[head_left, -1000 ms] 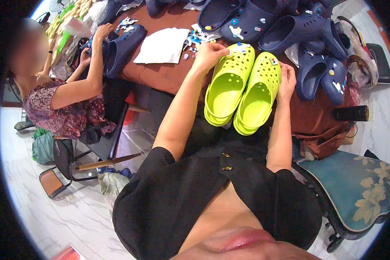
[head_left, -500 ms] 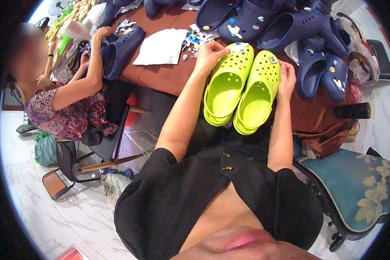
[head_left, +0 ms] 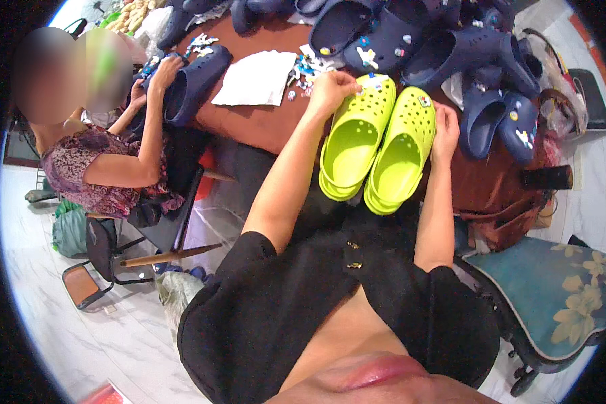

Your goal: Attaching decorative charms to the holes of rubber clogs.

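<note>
Two lime-green clogs sit side by side at the table's front edge, toes away from me and openings facing up. My left hand pinches the outer toe edge of the left clog, thumb and forefinger beside a white and blue shoe charm. Whether the fingertips also touch that charm, I cannot tell. A small charm with a dark rim sits on the right clog. My right hand is closed against that clog's outer side, its fingers curled and thumb partly hidden.
Navy clogs with charms crowd the table's far and right side. Loose charms lie beside white paper. At the left, a seated co-worker handles a navy clog. A black cylinder and a floral-backed chair are at right.
Both lime-green clogs appear slightly lower in view, with my hands still on them. The co-worker's raised hand has come down a little toward the navy clog.
</note>
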`<state>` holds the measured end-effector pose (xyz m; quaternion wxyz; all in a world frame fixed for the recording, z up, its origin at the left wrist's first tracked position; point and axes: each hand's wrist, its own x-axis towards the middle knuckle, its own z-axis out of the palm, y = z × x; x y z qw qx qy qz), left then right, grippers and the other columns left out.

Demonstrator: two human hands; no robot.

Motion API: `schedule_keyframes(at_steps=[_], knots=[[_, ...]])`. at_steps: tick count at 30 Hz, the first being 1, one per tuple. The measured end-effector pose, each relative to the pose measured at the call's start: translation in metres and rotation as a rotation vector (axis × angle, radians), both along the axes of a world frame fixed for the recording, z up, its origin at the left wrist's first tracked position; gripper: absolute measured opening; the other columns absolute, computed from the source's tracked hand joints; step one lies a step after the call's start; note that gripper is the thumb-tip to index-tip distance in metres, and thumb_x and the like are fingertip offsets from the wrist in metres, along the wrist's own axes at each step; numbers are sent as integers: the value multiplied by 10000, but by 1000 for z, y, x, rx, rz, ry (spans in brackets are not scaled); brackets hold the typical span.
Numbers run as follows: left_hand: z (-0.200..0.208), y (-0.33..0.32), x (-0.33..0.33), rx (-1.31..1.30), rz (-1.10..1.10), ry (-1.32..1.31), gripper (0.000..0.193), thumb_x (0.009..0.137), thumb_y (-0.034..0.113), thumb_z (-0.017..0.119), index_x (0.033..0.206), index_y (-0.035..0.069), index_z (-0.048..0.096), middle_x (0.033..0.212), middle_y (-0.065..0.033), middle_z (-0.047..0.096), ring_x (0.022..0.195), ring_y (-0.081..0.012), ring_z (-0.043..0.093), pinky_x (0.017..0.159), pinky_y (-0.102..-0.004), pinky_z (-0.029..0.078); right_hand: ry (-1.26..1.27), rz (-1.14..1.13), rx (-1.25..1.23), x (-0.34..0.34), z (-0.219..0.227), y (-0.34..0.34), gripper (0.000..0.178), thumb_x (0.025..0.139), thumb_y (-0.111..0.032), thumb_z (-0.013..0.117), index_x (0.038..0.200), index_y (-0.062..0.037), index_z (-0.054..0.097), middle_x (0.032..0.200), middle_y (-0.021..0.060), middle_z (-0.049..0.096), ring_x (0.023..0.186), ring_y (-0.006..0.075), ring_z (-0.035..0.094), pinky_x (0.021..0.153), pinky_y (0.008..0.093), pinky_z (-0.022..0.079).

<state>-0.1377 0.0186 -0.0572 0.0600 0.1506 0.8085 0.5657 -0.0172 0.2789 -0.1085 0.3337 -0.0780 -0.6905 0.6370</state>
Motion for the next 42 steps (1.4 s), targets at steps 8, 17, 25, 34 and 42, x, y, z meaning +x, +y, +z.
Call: schedule_keyframes(at_steps=[8,17,25,34,42], knots=[[8,-2,-1,-138,-54,134,152,775,150,772,876,42,737,823,-63,710,779,-148,655,734,-326,514,-7,-13,614,24,103,-35,178,855,-59,659,1027,-20,683,1152,128,660,1119,300,581,996,397,441],[-5,-3,4,29,20,105,163,766,131,790,841,7,715,732,-50,690,698,-111,614,666,-299,494,-48,549,1209,-37,132,-89,325,863,-55,602,1181,-15,652,1267,147,624,1191,322,567,1011,430,451],[-18,-3,13,139,109,5,175,778,130,791,837,-9,701,736,-60,704,670,-96,614,636,-289,494,-71,587,1199,-52,107,-96,319,866,-21,547,1160,-24,671,1223,153,650,1174,316,587,1009,411,460],[-18,1,12,122,115,-10,243,787,206,824,851,1,712,750,-63,712,688,-107,624,654,-293,498,-136,442,1123,-41,100,-95,265,855,-89,648,1110,-23,677,1187,141,660,1160,296,587,969,449,469],[-18,0,12,165,134,-37,256,799,229,826,858,3,723,761,-54,720,681,-95,617,655,-294,497,-60,363,1198,-39,96,-99,246,848,-74,649,1090,-36,676,1167,97,654,1160,292,557,979,432,455]])
